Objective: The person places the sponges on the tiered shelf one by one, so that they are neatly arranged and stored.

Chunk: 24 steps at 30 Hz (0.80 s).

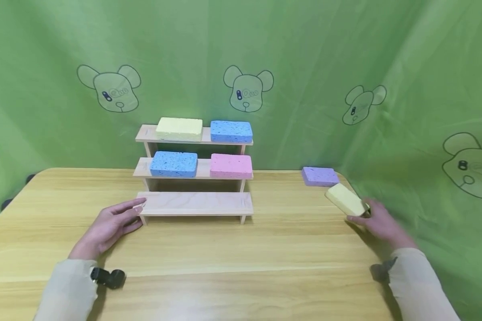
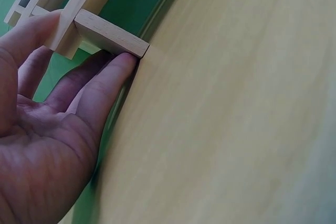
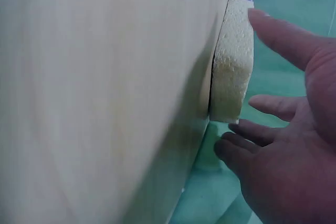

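Observation:
A three-tier wooden step rack (image 1: 194, 203) stands at the back of the table. My left hand (image 1: 114, 223) holds the left end of its lowest step; in the left wrist view the thumb is against the step board (image 2: 68, 32) and fingertips touch the support leg (image 2: 113, 34). At the right, a pale yellow sponge (image 1: 345, 199) lies slanted near the table's right edge. My right hand (image 1: 381, 223) is spread around the sponge's near end, thumb tip at its side in the right wrist view and the other fingers a little apart from it.
On the top step sit a yellow sponge (image 1: 179, 129) and a blue sponge (image 1: 231, 131). A second blue sponge (image 1: 174, 164) and a pink sponge (image 1: 230, 166) are on the middle step. A purple sponge (image 1: 320, 176) lies at the table's back right. Green curtain (image 1: 305, 53) surrounds the table.

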Tool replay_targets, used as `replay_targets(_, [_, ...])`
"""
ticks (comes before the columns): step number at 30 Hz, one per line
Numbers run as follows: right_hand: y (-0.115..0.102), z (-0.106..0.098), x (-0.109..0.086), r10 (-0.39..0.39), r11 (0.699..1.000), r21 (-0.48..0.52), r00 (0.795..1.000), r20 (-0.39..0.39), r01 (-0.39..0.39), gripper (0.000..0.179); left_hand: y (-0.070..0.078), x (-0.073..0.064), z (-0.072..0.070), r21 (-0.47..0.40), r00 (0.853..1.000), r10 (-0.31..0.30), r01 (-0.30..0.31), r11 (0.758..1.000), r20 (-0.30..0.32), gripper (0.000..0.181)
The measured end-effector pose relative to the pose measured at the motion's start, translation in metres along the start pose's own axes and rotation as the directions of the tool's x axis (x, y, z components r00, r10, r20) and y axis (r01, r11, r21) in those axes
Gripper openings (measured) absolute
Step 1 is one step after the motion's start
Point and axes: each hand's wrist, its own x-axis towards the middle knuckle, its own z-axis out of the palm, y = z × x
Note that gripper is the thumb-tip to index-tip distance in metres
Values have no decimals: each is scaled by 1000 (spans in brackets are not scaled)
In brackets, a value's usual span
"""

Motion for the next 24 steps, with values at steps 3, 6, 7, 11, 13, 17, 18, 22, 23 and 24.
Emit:
replay_targets(3, [2, 1, 1, -12, 1000, -5, 1000, 0, 12, 90, -1, 0, 1, 0, 1000, -2, 2, 1000, -2, 34])
replay_targets(6, [3, 2, 1, -14, 999, -33, 1000, -17, 14, 83, -1, 1, 2, 8, 1000, -8, 8, 1000, -10, 36])
replay_targets(7, [4, 2, 1, -14, 999, -43, 1000, -22, 13, 80, -2, 1, 2, 9, 1000, -9, 9, 1000, -13, 36])
replay_targets(11, [7, 0, 2, -9, 997, -72, 999, -33, 6, 74, -2, 1, 2, 12, 1000, -12, 12, 1000, -16, 37])
replay_targets(13, [9, -1, 2, 0, 997, -80, 1000, -30, -3, 75, -2, 1, 2, 7, 1000, -9, 10, 1000, -14, 36])
replay_targets(17, [7, -2, 1, 30, 996, -86, 999, -28, -33, 80, -2, 1, 2, 8, 1000, -12, 13, 1000, -18, 37])
replay_targets(18, [6, -2, 1, 32, 996, -84, 999, -30, -35, 80, -2, 1, 2, 11, 1000, -14, 14, 1000, -19, 37])
replay_targets(22, [4, -3, 1, 15, 994, -106, 999, -36, -19, 59, -1, 1, 1, 18, 1000, -16, 17, 1000, -22, 39])
replay_targets(23, [4, -3, 1, 6, 994, -111, 999, -36, -10, 52, -1, 1, 0, 19, 1000, -16, 17, 1000, -23, 40])
replay_targets(24, [4, -3, 1, -2, 993, -116, 999, -36, -2, 45, -1, 1, 0, 20, 1000, -15, 15, 1000, -23, 40])
